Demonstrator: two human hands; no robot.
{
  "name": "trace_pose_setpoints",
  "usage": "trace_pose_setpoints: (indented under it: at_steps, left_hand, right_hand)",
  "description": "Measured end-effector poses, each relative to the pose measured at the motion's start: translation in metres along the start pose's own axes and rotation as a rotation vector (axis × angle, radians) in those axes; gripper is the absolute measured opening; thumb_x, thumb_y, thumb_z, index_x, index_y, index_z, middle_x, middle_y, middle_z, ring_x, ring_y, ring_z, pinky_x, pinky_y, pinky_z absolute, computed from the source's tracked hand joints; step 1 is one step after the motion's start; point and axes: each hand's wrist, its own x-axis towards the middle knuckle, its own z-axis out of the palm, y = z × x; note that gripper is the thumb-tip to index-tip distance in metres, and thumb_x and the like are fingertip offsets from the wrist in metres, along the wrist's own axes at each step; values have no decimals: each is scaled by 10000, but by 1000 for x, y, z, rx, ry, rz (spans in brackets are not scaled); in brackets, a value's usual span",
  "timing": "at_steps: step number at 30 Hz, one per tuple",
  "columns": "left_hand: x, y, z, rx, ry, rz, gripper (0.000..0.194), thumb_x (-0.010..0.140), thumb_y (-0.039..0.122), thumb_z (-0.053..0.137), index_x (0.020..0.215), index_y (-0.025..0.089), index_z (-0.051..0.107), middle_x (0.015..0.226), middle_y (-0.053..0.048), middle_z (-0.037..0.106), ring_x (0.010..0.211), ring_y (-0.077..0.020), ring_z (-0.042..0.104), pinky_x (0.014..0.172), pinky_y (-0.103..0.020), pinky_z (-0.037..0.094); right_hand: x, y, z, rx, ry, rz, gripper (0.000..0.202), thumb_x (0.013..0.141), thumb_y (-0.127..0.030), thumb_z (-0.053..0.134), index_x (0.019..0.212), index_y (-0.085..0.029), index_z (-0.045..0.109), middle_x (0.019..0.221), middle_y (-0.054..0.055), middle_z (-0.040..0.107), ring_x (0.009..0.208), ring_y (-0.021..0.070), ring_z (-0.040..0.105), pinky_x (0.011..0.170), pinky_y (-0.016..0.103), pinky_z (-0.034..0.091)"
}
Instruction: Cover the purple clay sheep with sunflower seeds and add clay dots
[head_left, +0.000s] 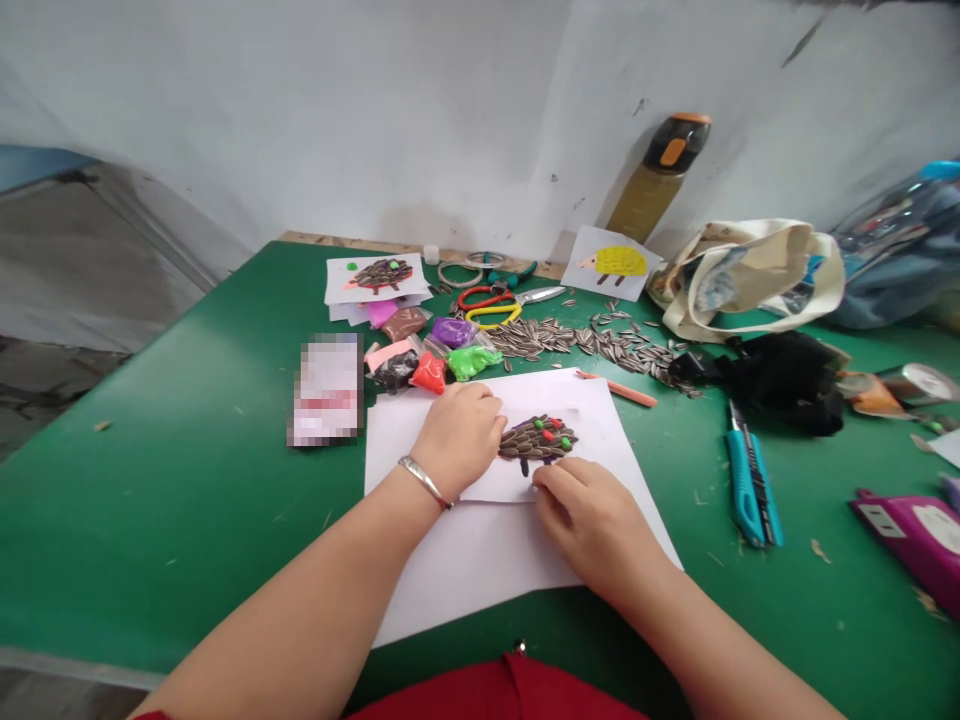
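Note:
A small white card (495,484) lies on larger white sheets (480,560). On the card is a hedgehog shape (536,438) covered in seeds, with red and green dots and dark legs. My left hand (461,435), wearing a silver bracelet, rests on the card's left part with its fingers bent together at the hedgehog's left end. Whether it holds anything is hidden. My right hand (589,515) is at the card's lower edge, fingers curled and pressed together beside the dark legs. What its fingertips hold, if anything, cannot be made out.
Behind the sheets lie bags of coloured clay (431,373), scattered seeds (555,340) and scissors (491,308). A finished hedgehog card (341,285) is at the back left. To the right are a blue cutter (750,485), a black bag (802,385) and a tote bag (750,280). A bottle (652,190) stands behind.

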Motion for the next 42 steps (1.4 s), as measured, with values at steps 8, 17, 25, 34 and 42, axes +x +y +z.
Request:
trace_pose_setpoints:
  at_steps: [8, 17, 25, 34, 42]
  left_hand:
    - [1, 2, -3, -12, -19, -11, 248, 899, 204, 470, 722, 154, 636, 812, -74, 611, 797, -201, 542, 753, -347, 399]
    - [0, 1, 1, 6, -4, -9, 229, 887, 205, 485, 723, 154, 637, 840, -75, 623, 825, -211, 546, 768, -352, 399]
    - [0, -1, 2, -3, -2, -15, 227, 885, 212, 486, 725, 156, 637, 843, -79, 621, 827, -215, 543, 758, -353, 400]
    - [0, 0, 2, -2, -3, -15, 231, 886, 207, 481, 726, 156, 640, 840, -79, 620, 820, -212, 541, 754, -351, 400]
    - [-1, -1, 2, 1, 7, -12, 226, 884, 199, 485, 721, 159, 636, 844, -77, 621, 818, -210, 543, 756, -350, 402]
  right_hand:
    - [4, 2, 0, 141, 57, 105, 152, 884, -147, 467, 843, -181, 609, 724, 22, 562, 693, 154, 517, 646, 275, 384]
    - [6, 2, 6, 118, 85, 46, 160, 896, -159, 454, 855, -184, 607, 727, 27, 553, 694, 157, 509, 636, 273, 392]
    - [6, 3, 8, 72, 65, 28, 197, 899, -157, 436, 790, -185, 598, 691, 27, 528, 673, 161, 492, 617, 279, 366]
    - [6, 3, 9, 40, 43, 6, 224, 881, -120, 422, 712, -183, 556, 676, 27, 494, 664, 161, 468, 614, 282, 351]
    - [5, 4, 9, 31, 60, -7, 227, 872, -116, 425, 695, -189, 547, 665, 23, 483, 655, 158, 460, 606, 277, 344]
